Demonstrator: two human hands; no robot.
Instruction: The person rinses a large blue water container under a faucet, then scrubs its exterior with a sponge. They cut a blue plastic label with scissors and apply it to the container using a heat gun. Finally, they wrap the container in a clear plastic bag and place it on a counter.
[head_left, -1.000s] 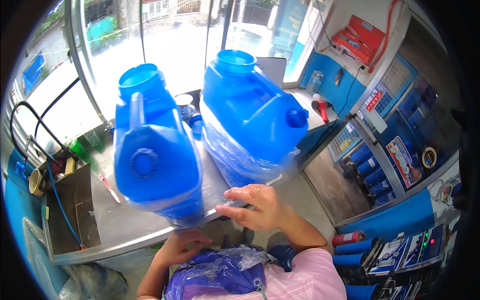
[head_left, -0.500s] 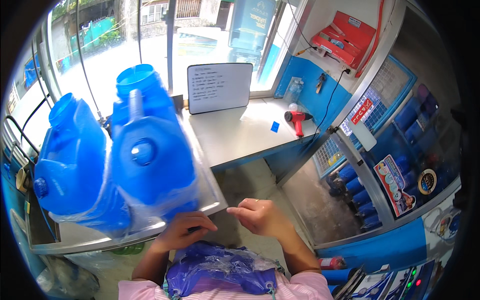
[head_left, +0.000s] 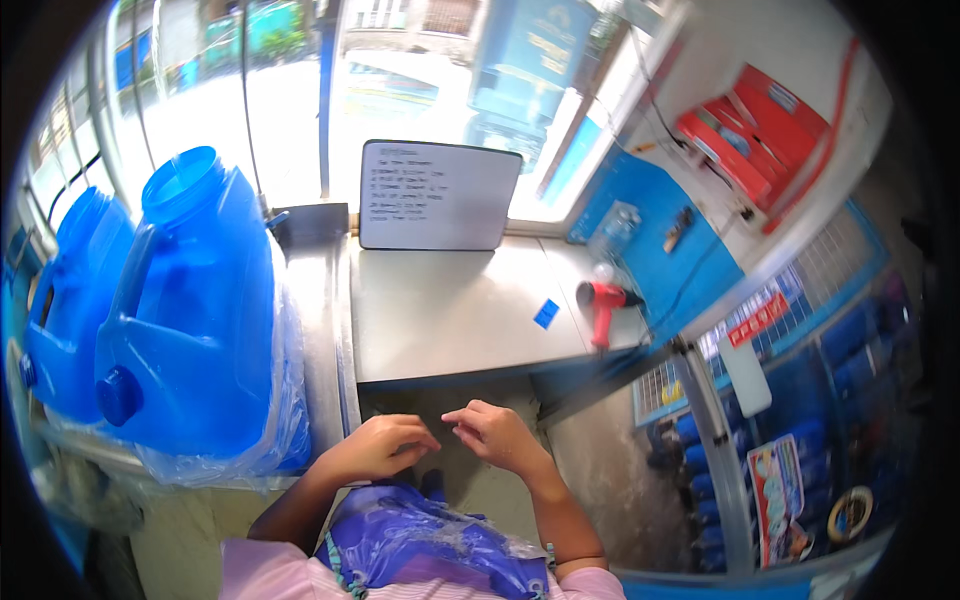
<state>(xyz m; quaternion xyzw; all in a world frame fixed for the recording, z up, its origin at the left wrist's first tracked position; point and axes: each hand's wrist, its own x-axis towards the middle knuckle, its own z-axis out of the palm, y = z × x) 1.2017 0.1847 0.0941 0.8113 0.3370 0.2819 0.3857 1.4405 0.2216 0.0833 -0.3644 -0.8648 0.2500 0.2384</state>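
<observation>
My left hand (head_left: pixel 385 446) hovers in front of my body with its fingers loosely bent and nothing visible in them. Facing it across a small gap is my right hand (head_left: pixel 497 436), its index finger stretched toward the left one and the other fingers curled. I see nothing held there either. Below both hands lies the purple-blue apron (head_left: pixel 400 540) on my chest, with clear plastic over it. Left of my left hand, a large blue water jug (head_left: pixel 205 330) stands uncapped at the top in clear plastic wrap. A second blue jug (head_left: pixel 75 330) is beyond it.
The jugs rest on a metal-edged counter (head_left: pixel 325 340). A lower white table (head_left: pixel 430 320) bears a whiteboard (head_left: pixel 435 200), a red heat gun (head_left: pixel 605 305) and a small blue card (head_left: pixel 546 314). A red wall tray (head_left: pixel 755 135) hangs at right, above a glass door (head_left: pixel 700 400).
The whole view has shifted, so the jugs appear farther left and the table nearer the middle. My hands stay before my chest, still apart.
</observation>
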